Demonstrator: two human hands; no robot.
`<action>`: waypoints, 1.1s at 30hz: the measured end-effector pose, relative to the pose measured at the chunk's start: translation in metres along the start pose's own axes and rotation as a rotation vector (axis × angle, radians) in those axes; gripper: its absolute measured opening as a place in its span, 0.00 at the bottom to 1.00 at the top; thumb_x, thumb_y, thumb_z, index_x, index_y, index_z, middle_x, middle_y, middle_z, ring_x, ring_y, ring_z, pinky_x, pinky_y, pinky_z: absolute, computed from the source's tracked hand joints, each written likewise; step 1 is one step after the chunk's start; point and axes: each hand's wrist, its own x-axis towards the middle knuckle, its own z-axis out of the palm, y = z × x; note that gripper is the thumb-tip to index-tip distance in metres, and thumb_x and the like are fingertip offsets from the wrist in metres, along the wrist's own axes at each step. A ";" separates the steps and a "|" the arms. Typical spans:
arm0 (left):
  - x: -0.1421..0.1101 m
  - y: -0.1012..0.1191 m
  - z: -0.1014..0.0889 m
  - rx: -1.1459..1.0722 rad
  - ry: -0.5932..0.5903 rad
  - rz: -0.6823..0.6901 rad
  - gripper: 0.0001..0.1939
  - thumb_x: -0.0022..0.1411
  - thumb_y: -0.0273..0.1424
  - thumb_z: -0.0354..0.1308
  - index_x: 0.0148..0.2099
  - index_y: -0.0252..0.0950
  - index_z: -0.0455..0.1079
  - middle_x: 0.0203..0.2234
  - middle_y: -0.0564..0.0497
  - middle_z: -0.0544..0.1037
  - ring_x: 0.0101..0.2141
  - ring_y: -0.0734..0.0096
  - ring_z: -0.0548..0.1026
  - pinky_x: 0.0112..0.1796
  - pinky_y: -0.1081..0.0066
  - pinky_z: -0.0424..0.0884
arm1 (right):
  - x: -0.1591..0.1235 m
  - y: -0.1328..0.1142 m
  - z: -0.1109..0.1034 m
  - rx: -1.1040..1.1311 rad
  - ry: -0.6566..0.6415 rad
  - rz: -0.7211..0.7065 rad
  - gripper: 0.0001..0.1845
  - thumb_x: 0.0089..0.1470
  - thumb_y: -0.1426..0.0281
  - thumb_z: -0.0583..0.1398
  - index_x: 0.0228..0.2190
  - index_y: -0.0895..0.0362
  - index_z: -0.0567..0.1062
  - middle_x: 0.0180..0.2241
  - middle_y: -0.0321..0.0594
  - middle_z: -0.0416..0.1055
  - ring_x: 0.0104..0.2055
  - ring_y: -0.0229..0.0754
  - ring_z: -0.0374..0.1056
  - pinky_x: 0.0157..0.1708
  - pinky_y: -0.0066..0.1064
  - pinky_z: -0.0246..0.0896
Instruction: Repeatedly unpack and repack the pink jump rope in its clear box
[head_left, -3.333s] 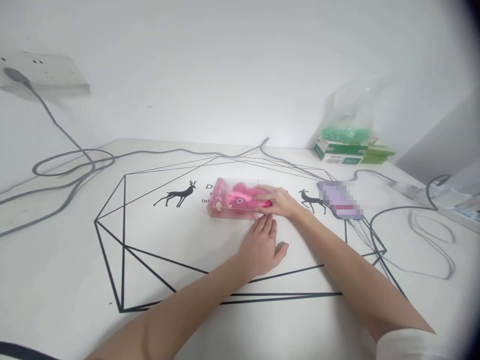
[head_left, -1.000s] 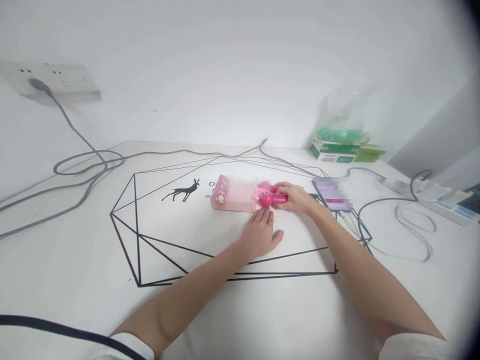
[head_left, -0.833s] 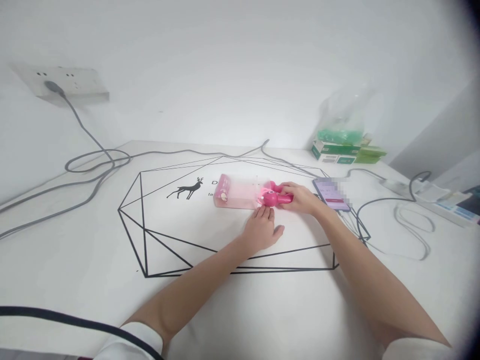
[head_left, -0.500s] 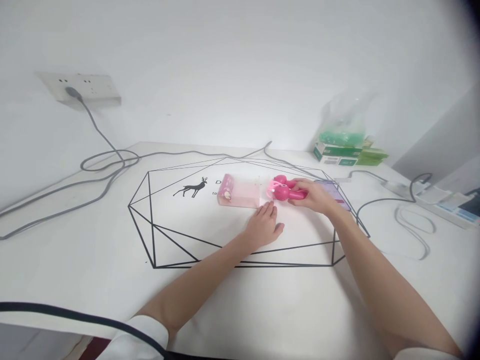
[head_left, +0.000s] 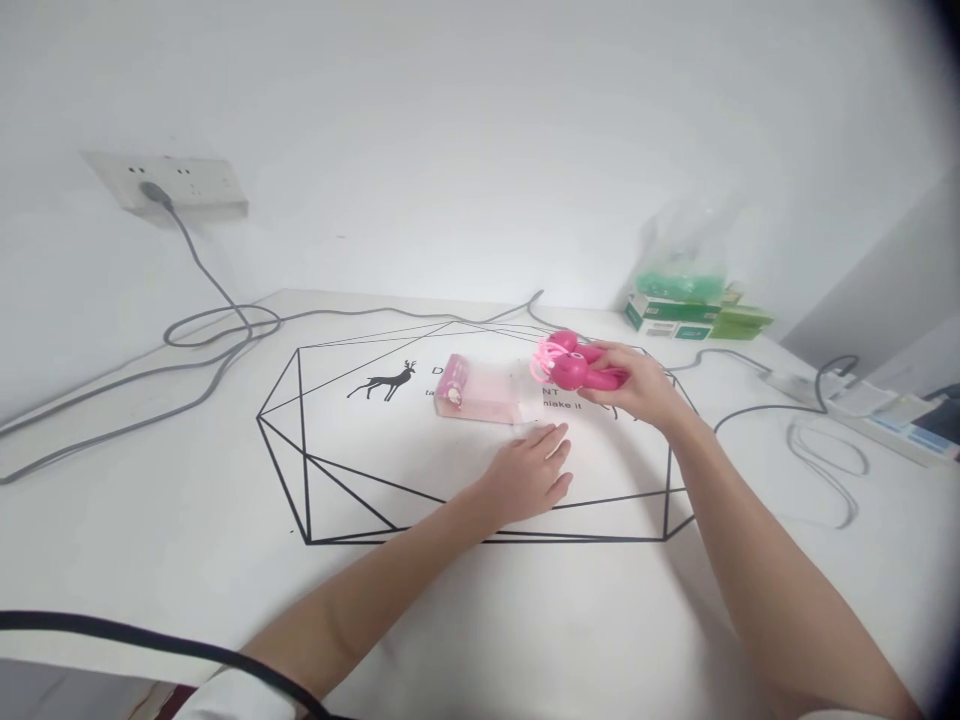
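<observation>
My right hand (head_left: 637,382) is closed around a pink jump rope (head_left: 574,372), gripping its two dark pink handles. The light pink cord (head_left: 551,358) is bundled at their left end. It is held over the tabletop print, to the right of a clear plastic box (head_left: 487,397) that lies flat with a pink label panel (head_left: 453,382) at its left end. My left hand (head_left: 529,472) is just in front of the box's right end, apart from it. Its fingers are stretched out and it holds nothing.
On the white table (head_left: 495,620) are a printed deer (head_left: 386,381) and black lines. Grey cables (head_left: 217,345) run along the back left from a wall socket (head_left: 184,185). Green-and-white boxes (head_left: 671,312) with a plastic bag stand at back right, near a power strip (head_left: 862,410).
My right hand has lifted the jump rope slightly and moved right, away from the box, uncovering printed text. My left hand has drawn back from the box's edge.
</observation>
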 end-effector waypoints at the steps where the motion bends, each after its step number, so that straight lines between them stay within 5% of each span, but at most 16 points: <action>1: -0.001 -0.002 -0.007 -0.004 0.041 0.017 0.20 0.70 0.35 0.47 0.56 0.28 0.70 0.60 0.37 0.70 0.60 0.55 0.68 0.56 0.60 0.71 | 0.002 -0.002 0.002 0.005 0.003 -0.015 0.12 0.45 0.60 0.68 0.31 0.52 0.76 0.51 0.43 0.75 0.49 0.53 0.73 0.45 0.41 0.67; 6: 0.004 -0.032 -0.045 -0.045 0.297 -0.134 0.15 0.69 0.31 0.47 0.51 0.35 0.73 0.51 0.43 0.78 0.52 0.61 0.75 0.54 0.62 0.71 | 0.014 -0.005 0.017 0.013 0.040 -0.082 0.14 0.44 0.59 0.69 0.32 0.52 0.76 0.53 0.44 0.72 0.52 0.55 0.71 0.49 0.43 0.66; 11: 0.015 -0.063 -0.066 -0.102 0.411 -0.361 0.18 0.68 0.34 0.49 0.57 0.36 0.69 0.60 0.41 0.69 0.60 0.54 0.67 0.62 0.49 0.57 | 0.024 -0.013 0.029 0.032 0.041 -0.106 0.14 0.44 0.61 0.69 0.33 0.52 0.76 0.55 0.45 0.71 0.52 0.55 0.71 0.49 0.43 0.66; 15: 0.030 -0.066 -0.060 -0.591 0.413 -0.569 0.33 0.68 0.41 0.53 0.70 0.38 0.49 0.67 0.39 0.57 0.65 0.54 0.60 0.60 0.54 0.63 | 0.031 -0.023 0.040 0.082 0.065 -0.110 0.14 0.45 0.62 0.68 0.36 0.52 0.77 0.55 0.45 0.71 0.53 0.54 0.70 0.50 0.43 0.66; 19: 0.051 -0.064 -0.047 -1.115 0.496 -0.709 0.45 0.65 0.40 0.60 0.72 0.44 0.34 0.64 0.40 0.62 0.60 0.58 0.68 0.54 0.62 0.71 | 0.035 -0.031 0.057 0.039 0.065 -0.085 0.13 0.47 0.62 0.68 0.37 0.51 0.78 0.58 0.44 0.67 0.56 0.55 0.69 0.53 0.43 0.66; 25: 0.064 -0.074 -0.044 -1.560 0.627 -0.816 0.51 0.57 0.28 0.66 0.72 0.48 0.37 0.48 0.48 0.75 0.46 0.69 0.77 0.48 0.67 0.74 | 0.032 -0.029 0.076 -0.020 0.023 -0.075 0.14 0.52 0.62 0.65 0.42 0.49 0.77 0.62 0.43 0.60 0.59 0.56 0.65 0.52 0.46 0.67; 33: 0.057 -0.096 -0.044 -1.679 0.635 -0.786 0.39 0.55 0.24 0.61 0.66 0.46 0.52 0.39 0.55 0.75 0.40 0.75 0.76 0.45 0.71 0.73 | 0.030 -0.028 0.090 0.188 -0.026 -0.051 0.24 0.60 0.56 0.59 0.56 0.45 0.66 0.64 0.44 0.56 0.64 0.52 0.58 0.61 0.48 0.59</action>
